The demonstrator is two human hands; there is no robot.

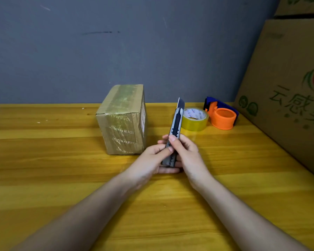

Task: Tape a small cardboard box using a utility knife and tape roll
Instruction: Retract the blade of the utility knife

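A small cardboard box (pixel 122 120), wrapped in clear tape, stands on the wooden table (pixel 62 160) left of centre. Both hands hold a grey and black utility knife (pixel 176 124) upright in front of me, its blade out and pointing away. My left hand (pixel 152 160) grips the lower handle. My right hand (pixel 187 153) holds the handle from the right, thumb on the slider. Behind the knife lies a yellowish tape roll (pixel 196 120), partly hidden by it.
An orange and blue tape dispenser (pixel 222 115) sits right of the roll. A large printed cardboard carton (pixel 288 87) leans along the table's right side. A grey wall stands behind the table.
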